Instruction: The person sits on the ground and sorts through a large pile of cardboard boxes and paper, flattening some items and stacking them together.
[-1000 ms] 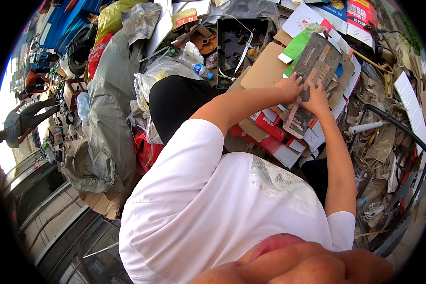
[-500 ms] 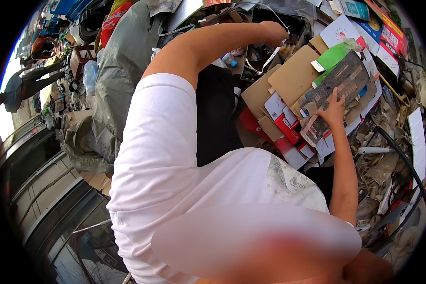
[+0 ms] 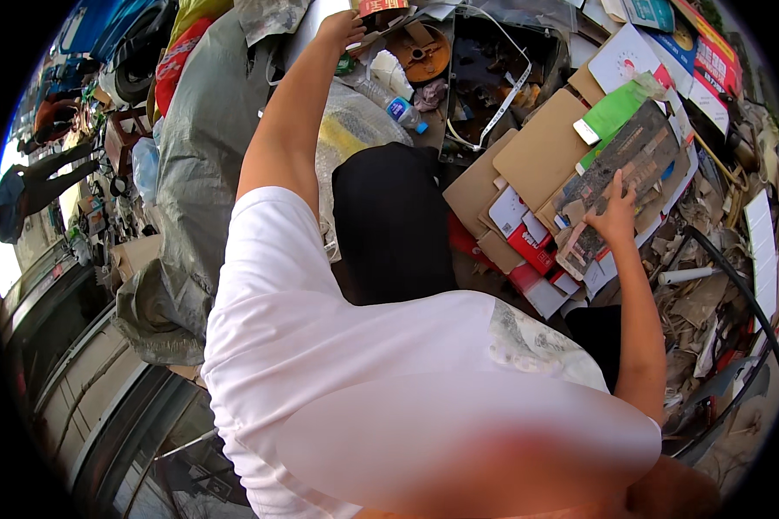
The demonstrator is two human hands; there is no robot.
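- Atop the cardboard stack point(image 3: 541, 143), the right hand point(image 3: 616, 210) rests with fingers spread on a dirty grey board point(image 3: 645, 147); it has stayed on that board through both earlier views.
- Up by a small red box point(image 3: 383, 9) is the left hand point(image 3: 341, 28), fingers bent; from here I cannot tell whether they pinch anything. A second ago it was on the board beside the right one, then out near the black tub.
- Around the board lie brown sheets, a green box point(image 3: 610, 112) near its upper edge, and red-and-white cartons point(image 3: 528, 246) nearer the person's body.
- Right of the stack, torn paper point(image 3: 697, 303) litters the ground, with a white tube point(image 3: 688, 276) and a curving black hose point(image 3: 736, 275).
- Over on the left lies a big grey sack point(image 3: 208, 164), a red bag point(image 3: 179, 62) just beside it; another person point(image 3: 13, 203) is farther off.
- Beyond the dark trouser leg point(image 3: 394, 225), the black tub point(image 3: 453, 69) holds dark scraps, a white strap point(image 3: 504, 108) looping across it. Near it are a brown reel point(image 3: 433, 65) and a clear bottle point(image 3: 404, 112) with a blue label.
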